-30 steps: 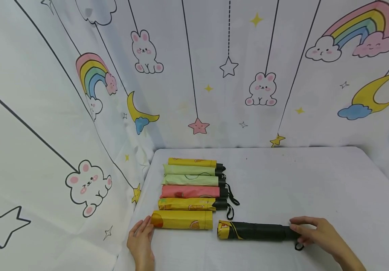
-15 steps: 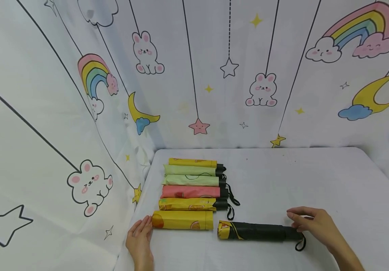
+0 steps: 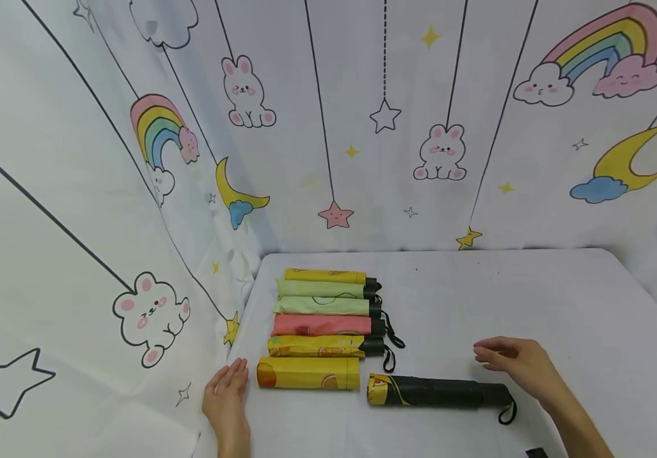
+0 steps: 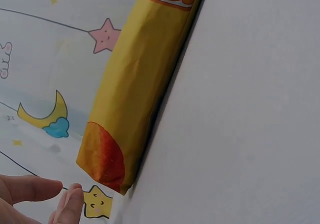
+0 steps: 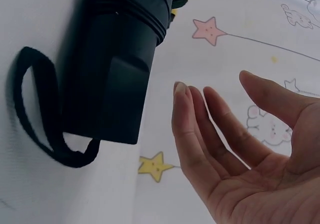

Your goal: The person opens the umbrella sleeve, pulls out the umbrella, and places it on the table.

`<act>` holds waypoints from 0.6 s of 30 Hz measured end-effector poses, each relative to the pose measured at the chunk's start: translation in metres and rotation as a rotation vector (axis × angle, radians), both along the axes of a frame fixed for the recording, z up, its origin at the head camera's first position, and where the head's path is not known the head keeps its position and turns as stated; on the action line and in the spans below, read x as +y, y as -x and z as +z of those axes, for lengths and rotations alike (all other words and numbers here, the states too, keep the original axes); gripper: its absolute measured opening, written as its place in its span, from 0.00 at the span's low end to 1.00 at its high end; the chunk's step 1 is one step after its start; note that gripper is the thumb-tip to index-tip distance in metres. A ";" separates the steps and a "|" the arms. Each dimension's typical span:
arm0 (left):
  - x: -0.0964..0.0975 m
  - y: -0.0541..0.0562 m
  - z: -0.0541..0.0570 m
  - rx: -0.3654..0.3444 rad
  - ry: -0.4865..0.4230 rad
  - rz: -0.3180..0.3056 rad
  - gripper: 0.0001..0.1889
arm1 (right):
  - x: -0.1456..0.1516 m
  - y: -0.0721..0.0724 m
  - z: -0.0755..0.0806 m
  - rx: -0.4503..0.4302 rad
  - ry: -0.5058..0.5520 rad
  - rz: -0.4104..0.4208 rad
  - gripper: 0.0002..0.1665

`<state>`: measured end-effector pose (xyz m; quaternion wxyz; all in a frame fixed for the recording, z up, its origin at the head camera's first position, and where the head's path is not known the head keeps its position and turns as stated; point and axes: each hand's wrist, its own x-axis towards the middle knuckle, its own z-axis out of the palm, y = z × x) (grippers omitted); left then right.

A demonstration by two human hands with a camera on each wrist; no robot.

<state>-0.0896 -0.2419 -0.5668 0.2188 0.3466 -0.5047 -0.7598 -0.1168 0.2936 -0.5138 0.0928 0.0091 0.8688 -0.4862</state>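
Just R of the L hand (image 3: 226, 397), the yellow sleeve (image 3: 308, 373) lies flat on the surface (image 3: 477, 305), now clear of the fingertips that were at its end a sec ago. L fingers straight-ish, nothing held. R hand (image 3: 519, 369) has come off the black umbrella (image 3: 442, 392), which lies just L and nearer the person; fingers loosely bent, thumb apart, nothing held. Both prob. let go; this bit of handling looks done.
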 end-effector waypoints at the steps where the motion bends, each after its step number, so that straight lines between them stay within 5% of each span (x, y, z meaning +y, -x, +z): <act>1: -0.001 0.001 0.001 0.011 0.001 0.001 0.29 | -0.001 0.001 0.001 0.003 0.000 0.001 0.29; 18: -0.011 0.021 0.018 0.093 0.031 -0.057 0.24 | -0.030 0.020 0.014 0.046 0.010 0.029 0.26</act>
